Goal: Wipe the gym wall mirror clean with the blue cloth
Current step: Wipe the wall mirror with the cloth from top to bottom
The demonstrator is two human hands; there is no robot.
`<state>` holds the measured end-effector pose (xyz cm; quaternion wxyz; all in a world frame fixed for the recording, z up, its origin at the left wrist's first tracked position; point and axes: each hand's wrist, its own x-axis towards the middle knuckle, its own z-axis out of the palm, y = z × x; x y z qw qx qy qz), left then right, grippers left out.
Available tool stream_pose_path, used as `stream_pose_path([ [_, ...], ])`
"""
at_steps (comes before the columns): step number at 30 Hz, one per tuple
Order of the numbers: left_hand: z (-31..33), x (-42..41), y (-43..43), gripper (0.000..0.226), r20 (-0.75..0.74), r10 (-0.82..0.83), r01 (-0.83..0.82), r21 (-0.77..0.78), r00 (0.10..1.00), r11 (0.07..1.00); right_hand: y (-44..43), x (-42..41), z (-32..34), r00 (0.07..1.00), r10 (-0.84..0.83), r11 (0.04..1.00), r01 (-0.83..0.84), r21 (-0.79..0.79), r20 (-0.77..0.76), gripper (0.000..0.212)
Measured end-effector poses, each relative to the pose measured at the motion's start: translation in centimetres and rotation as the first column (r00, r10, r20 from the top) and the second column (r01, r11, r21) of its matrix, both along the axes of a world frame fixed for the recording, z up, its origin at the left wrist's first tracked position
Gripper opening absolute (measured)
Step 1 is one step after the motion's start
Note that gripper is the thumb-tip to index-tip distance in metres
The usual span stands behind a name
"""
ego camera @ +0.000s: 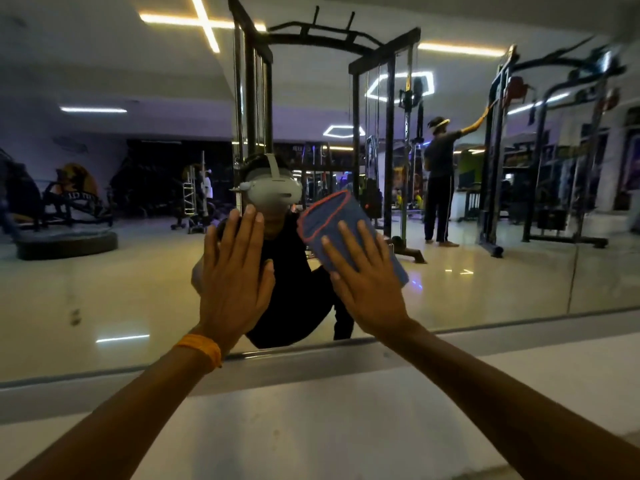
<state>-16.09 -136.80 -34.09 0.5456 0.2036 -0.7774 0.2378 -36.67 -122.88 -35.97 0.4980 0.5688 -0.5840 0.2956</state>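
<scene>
We are in a gym. A long wall mirror [86, 306] fills the view. In it we see a black cable station [389, 150] with a pull-up bar [311, 31] across its top, a second rack [495, 168] to the right, and more exercise machines [69, 202] far off on the left. A wide polished floor [485, 271] spreads between them. Bright strip lights [204, 22] cross on the ceiling, and hexagonal lights [405, 75] glow further back. Another person [440, 181] stands beside the second rack, one arm stretched towards it.
</scene>
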Motion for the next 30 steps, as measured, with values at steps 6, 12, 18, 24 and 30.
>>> stream_pose_path([
  [6,2.2,-0.1,-0.2,0.070,-0.007,0.018,-0.018,0.000,1.000,1.000,3.2,-6.0,6.7,0.997,-0.042,0.997,0.037,-0.073,-0.064,0.055],
  [12,4.8,-0.1,0.0,0.071,-0.024,-0.019,0.018,-0.033,1.000,0.999,0.4,-2.7,9.0,0.974,-0.040,0.969,0.093,-0.229,0.224,0.057],
  [18,8.2,-1.8,0.2,0.071,0.008,0.014,-0.014,-0.043,1.000,0.999,3.6,-8.5,12.4,0.952,-0.069,0.998,0.068,-0.013,-0.297,0.055],
  [24,8.3,-3.4,0.7,0.071,-0.067,-0.026,0.027,0.004,0.997,1.000,2.9,-7.7,14.8,0.974,-0.033,0.941,0.107,-0.320,0.226,0.058],
  [30,8.5,-3.7,1.3,0.072,-0.017,-0.019,0.019,0.000,1.000,1.000,2.9,-9.1,13.2,0.854,0.016,0.997,0.028,0.077,-0.520,0.057],
])
